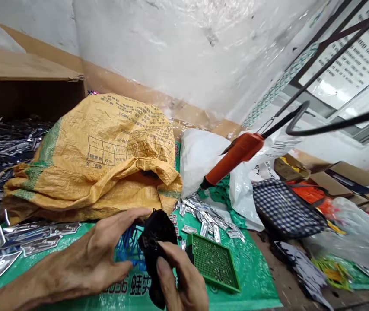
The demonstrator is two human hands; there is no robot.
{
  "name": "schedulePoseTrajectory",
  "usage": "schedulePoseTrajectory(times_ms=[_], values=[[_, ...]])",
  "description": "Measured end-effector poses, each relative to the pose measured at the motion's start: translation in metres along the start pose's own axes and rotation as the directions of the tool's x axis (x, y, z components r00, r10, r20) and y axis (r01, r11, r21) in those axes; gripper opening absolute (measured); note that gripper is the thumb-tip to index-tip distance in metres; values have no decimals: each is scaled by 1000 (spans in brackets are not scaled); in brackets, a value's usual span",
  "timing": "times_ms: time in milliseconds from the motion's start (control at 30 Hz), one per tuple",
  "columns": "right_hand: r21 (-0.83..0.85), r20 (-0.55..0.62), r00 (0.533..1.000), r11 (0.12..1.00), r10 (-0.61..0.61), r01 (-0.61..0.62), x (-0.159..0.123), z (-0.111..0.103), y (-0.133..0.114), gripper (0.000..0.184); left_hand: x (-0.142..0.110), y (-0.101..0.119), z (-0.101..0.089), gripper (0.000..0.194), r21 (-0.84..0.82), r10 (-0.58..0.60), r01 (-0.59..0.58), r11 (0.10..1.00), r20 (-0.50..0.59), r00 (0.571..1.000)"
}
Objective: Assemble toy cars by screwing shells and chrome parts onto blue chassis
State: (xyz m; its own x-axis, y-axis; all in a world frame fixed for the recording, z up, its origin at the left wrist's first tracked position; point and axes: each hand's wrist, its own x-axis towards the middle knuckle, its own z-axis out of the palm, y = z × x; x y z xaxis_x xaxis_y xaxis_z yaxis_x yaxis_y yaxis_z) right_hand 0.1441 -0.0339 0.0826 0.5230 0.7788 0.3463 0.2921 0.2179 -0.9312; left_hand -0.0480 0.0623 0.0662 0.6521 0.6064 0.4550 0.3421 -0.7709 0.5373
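Note:
A black, curved part [158,233] with a narrower lower end stands tilted in front of me, pinched in my right hand [182,276] between thumb and fingers. What kind of part it is, I cannot tell. To its left is my left hand [98,248], thumb and forefinger spread apart; the forefinger's tip reaches close to the part's upper edge, and whether it touches is unclear. Behind the gap between the hands lie blue thin pieces [128,246]. An orange electric screwdriver [233,160] hangs beyond my right hand, bit pointing down to the left.
A green tray of small screws [215,261] lies right of my hands on the green sheet [252,276]. Silver metal strips [204,214] lie behind it. A yellow woven sack [106,147], white bag [197,160] and open carton [29,65] stand behind. A checked bag [284,207] lies right.

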Motion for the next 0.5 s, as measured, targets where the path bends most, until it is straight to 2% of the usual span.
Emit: schedulePoseTrajectory(times_ms=[100,200,333,433,500], values=[[85,8,989,986,146,-146,-2,1,3,25,7,0,-5,104,-122,-71,77,990,51,996],[183,38,960,943,277,-280,-2,-4,-1,31,11,-3,-4,96,-320,-142,155,934,65,988],[135,-5,968,959,252,-249,-8,-3,-9,33,12,-1,13,76,-503,-272,268,822,67,960],[177,-26,957,944,288,-279,-17,3,-8,33,11,6,25,68,-566,-267,272,778,94,959],[251,-25,946,918,324,-308,-22,8,-2,33,8,12,33,63,-555,-266,270,787,91,960]])
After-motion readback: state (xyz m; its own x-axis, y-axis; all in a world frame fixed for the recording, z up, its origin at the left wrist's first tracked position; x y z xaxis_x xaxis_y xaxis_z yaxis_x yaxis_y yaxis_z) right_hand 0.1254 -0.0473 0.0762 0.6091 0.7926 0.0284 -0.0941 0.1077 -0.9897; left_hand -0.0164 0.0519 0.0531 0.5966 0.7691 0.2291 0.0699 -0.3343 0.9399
